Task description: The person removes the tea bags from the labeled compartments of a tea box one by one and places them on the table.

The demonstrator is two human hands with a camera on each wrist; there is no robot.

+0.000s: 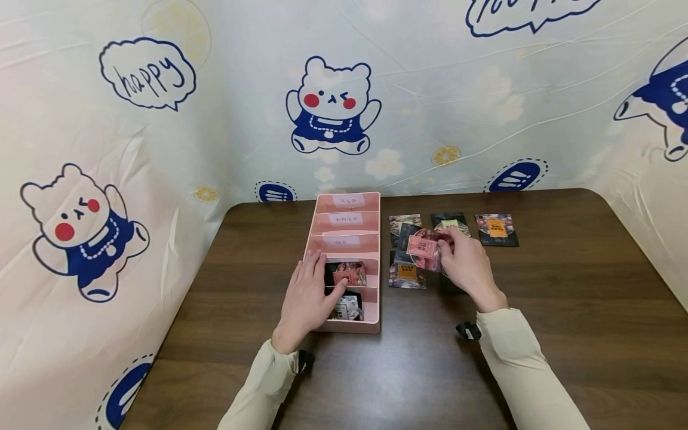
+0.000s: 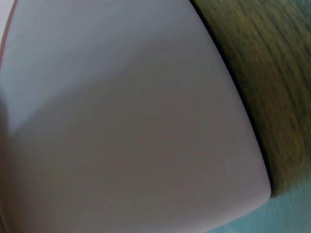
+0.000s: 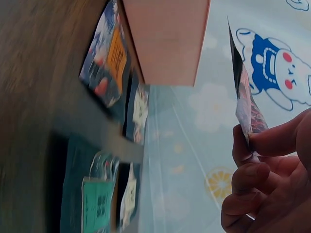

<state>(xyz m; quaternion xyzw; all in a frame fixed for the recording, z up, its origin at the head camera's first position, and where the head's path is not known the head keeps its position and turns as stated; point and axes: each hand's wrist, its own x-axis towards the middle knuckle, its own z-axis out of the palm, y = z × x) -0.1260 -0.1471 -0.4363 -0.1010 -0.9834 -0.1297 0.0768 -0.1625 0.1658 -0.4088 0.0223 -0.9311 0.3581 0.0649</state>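
Observation:
My right hand pinches a tea sachet with a pink label between thumb and fingers. It is above other sachets right of the pink divided box. In the right wrist view the held sachet is seen nearly edge-on. My left hand rests on the box's left edge, its fingers fairly straight and its thumb over a front compartment. A pink-labelled sachet lies in one compartment and a black-and-white sachet in the frontmost. The box's outer wall fills most of the left wrist view.
On the dark wooden table lie an orange-labelled sachet, another orange-labelled one, a pale-labelled one, and a green-labelled sachet. The box's rear compartments carry paper labels. A printed cloth hangs behind.

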